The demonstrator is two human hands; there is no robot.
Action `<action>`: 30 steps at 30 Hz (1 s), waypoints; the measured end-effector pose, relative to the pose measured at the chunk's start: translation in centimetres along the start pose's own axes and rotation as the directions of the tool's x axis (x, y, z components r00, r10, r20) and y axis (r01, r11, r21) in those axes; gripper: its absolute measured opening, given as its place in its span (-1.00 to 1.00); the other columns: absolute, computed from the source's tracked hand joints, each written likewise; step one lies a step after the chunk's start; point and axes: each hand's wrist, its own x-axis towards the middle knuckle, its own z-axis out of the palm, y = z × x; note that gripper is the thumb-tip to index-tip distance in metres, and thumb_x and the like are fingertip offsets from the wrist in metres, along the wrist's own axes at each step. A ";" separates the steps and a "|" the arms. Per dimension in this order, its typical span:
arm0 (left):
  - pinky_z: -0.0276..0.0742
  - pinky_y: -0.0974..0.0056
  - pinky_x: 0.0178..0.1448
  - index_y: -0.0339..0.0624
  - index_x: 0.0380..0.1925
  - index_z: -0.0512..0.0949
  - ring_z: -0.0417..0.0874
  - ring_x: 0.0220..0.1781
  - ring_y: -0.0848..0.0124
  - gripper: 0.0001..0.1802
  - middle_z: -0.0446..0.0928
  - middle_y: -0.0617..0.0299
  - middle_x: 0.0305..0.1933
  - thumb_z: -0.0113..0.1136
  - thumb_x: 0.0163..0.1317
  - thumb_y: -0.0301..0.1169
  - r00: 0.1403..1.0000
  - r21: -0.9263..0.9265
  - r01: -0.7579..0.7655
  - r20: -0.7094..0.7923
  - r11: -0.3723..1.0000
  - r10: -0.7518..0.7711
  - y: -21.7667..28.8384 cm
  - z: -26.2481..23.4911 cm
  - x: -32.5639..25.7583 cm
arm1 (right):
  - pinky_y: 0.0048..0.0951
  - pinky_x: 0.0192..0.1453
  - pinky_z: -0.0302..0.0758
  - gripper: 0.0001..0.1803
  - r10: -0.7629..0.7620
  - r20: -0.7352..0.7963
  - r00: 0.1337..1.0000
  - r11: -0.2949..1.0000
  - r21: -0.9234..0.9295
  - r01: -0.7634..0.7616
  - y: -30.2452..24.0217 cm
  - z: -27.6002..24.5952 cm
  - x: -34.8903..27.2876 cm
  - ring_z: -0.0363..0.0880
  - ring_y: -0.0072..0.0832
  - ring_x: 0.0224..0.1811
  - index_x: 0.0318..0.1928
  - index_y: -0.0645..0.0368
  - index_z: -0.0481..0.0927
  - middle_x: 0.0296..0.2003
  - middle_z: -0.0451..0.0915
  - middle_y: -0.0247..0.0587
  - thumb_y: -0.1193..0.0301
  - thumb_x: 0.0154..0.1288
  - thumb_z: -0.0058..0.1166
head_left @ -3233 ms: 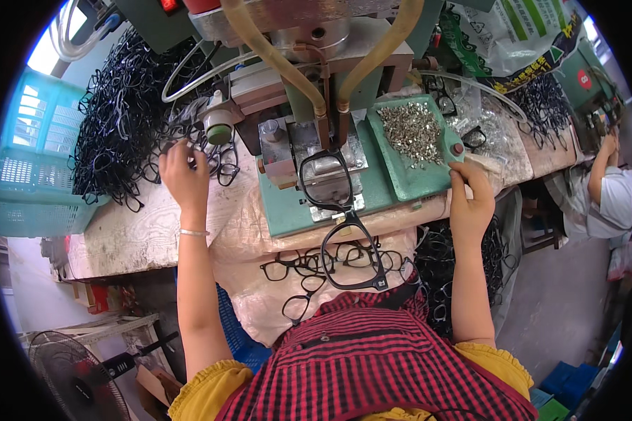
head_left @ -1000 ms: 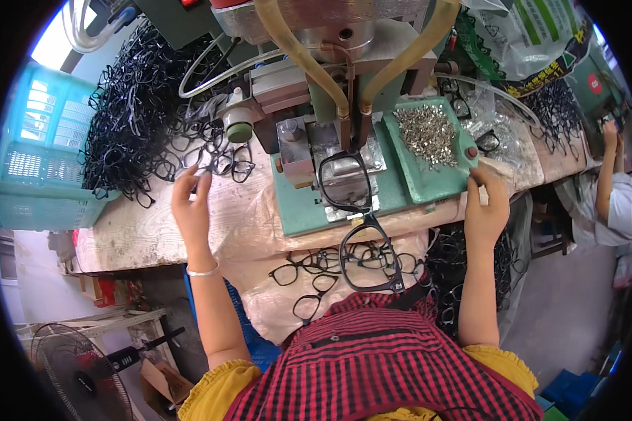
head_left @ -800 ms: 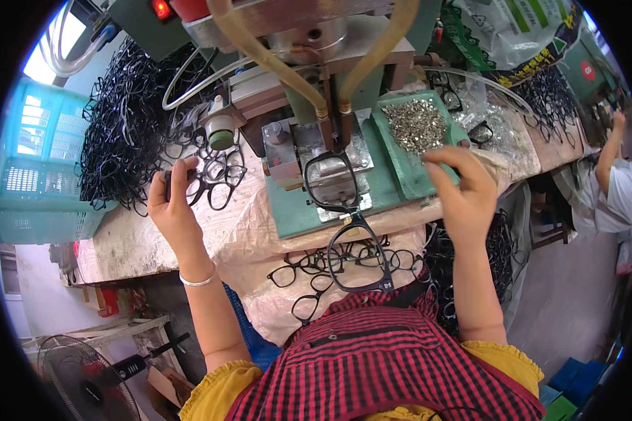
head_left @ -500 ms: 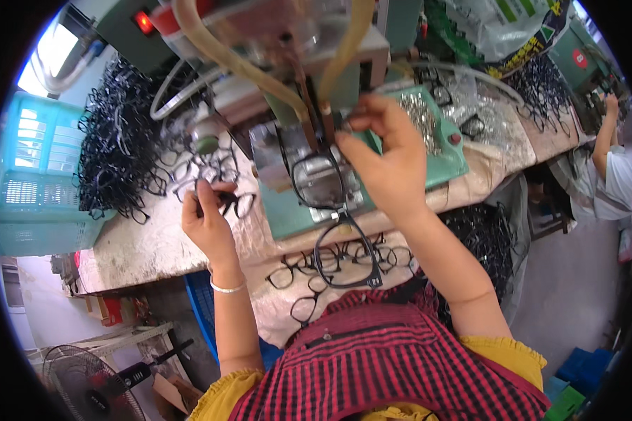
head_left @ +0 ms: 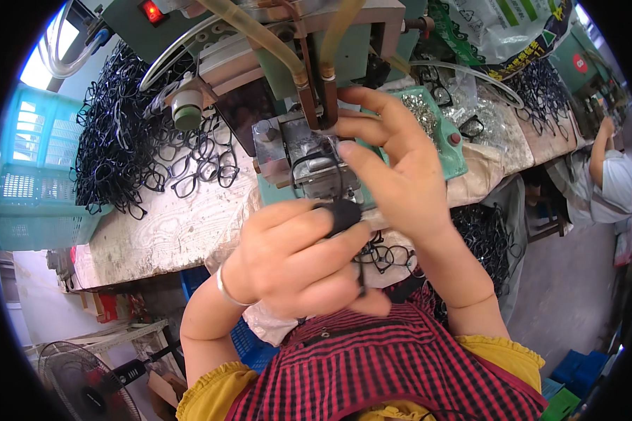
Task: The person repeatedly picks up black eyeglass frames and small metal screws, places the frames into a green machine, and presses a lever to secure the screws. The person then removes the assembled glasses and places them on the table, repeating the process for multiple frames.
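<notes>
Hands now meeting mid-frame: we are seeing left hand [head_left: 295, 259] gripping glasses frame [head_left: 321, 172], right hand [head_left: 393, 168] pinching it at machine [head_left: 309, 151].

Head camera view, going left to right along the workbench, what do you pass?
Turquoise plastic basket → heap of black eyeglass frames → green machine with a frame on its clamp → green tray of small metal parts → second heap of frames.

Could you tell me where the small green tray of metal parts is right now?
The green tray sits right of the machine, just behind the right hand.
</notes>
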 end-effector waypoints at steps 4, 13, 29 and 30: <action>0.49 0.33 -0.44 -0.04 -0.63 0.25 0.60 -0.43 0.32 -0.37 0.69 0.12 -0.24 0.44 -0.08 0.15 0.998 0.049 -0.022 -0.049 0.999 0.025 -0.4 1.8 0.2 | -0.42 0.18 0.49 -0.52 -0.149 -0.252 0.956 0.921 -0.386 0.042 3.2 -6.7 1.9 0.60 -0.45 0.06 0.21 0.25 0.50 0.00 0.65 -0.15 0.59 0.24 0.13; 0.49 0.33 -0.44 -0.06 -0.63 0.27 0.64 -0.42 0.31 -0.38 0.69 0.12 -0.26 0.45 -0.09 0.13 0.996 0.064 0.019 -0.085 0.998 -0.014 -0.3 2.3 -0.5 | -0.18 -0.03 0.51 -0.63 -0.122 -0.091 0.988 0.234 -0.970 -0.061 6.8 -10.7 -3.8 0.59 -0.11 -0.19 -0.09 0.23 0.65 -0.22 0.66 -0.05 0.37 0.08 0.34; 0.07 -0.19 0.56 -0.05 0.02 0.57 0.21 0.52 -0.11 -0.58 0.31 -0.10 0.46 0.31 0.10 -0.50 0.433 0.530 0.772 -0.033 0.352 -0.901 -9.7 -4.1 -22.2 | -0.20 -0.11 0.47 -0.91 -0.290 -0.193 0.937 0.590 -0.807 0.017 9.3 -9.7 2.4 0.56 -0.12 -0.26 -0.31 0.14 0.65 -0.38 0.62 -0.16 0.46 0.15 0.14; 0.19 -0.11 0.49 -0.07 0.00 0.56 0.31 0.42 -0.16 -0.59 0.34 -0.14 0.43 0.33 0.10 -0.46 0.427 0.538 0.753 0.039 0.379 -0.903 -10.8 -3.0 -25.9 | -0.25 -0.20 0.47 -0.89 -0.322 -0.180 0.929 0.593 -0.803 0.049 9.7 -9.5 2.6 0.57 -0.18 -0.34 -0.31 0.19 0.63 -0.41 0.61 -0.13 0.46 0.17 0.08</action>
